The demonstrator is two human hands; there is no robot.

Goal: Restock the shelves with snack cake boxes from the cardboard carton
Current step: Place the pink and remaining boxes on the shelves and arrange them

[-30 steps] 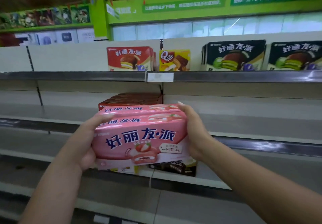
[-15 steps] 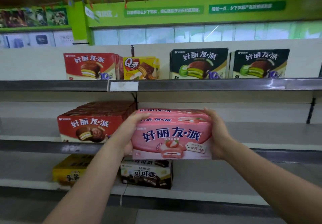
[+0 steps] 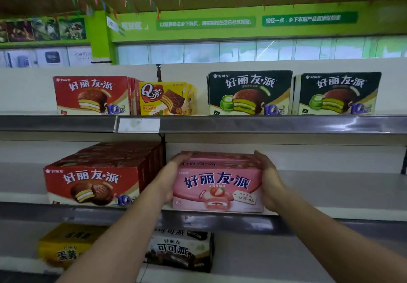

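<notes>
Both hands are being kept closed on the pink boxes point(image 3: 217, 185). The left hand point(image 3: 174, 179) is being pressed to the stack's left end, with its fingers curled over the top rear edge. The right hand point(image 3: 267, 183) is being held against the right end in the same way. Neither grip is being loosened yet.

A second ago the stack was being carried in the air, out in front of the shelving. Half a second ago it was being brought level with the front lip of the middle shelf point(image 3: 330, 194). Now it is being set down on that shelf, and its lower front edge appears to be resting just behind the lip. Whether the base is lying fully flat cannot be told.

Along the shelf from left to right, the red boxes point(image 3: 92, 183) are standing as the left neighbour. The left hand is being squeezed into the narrow gap just beside them, and the pink stack is being slotted in next.

For the task, this is judged to be one delivery nearly finished. Only the letting go is still owed, and perhaps a push backwards or toward the red boxes. Because the gap on the left is tight, the left hand will probably need drawing out forwards so the red boxes are not dragged. The carton is not being shown, so how much stock remains cannot be told.
</notes>
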